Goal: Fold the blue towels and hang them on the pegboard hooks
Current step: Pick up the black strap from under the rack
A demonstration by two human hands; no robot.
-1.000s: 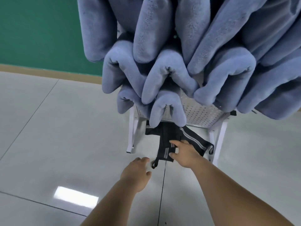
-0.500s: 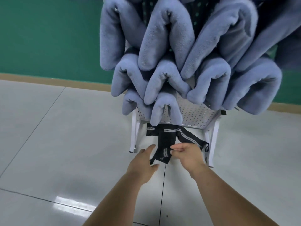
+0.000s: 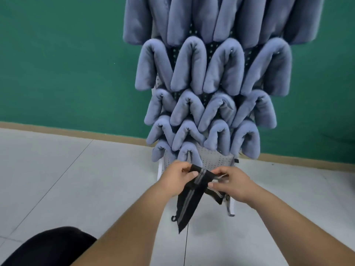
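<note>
We have lifted the black striped cloth [image 3: 189,200] off the floor [image 3: 57,179] since a second ago. Our left hand [image 3: 178,179] and right hand [image 3: 232,184] each pinch its top edge, and its tail hangs below them. Just beyond our hands the pegboard [image 3: 213,158] shows a bare lower patch, and above that hang the folded blue towels [image 3: 192,70]. We judge the hanging nearly done. Next, this cloth needs folding or setting aside.

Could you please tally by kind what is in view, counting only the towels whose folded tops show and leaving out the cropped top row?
Blue towels: 14
Black striped cloth: 1
Pegboard: 1
Total: 16
</note>
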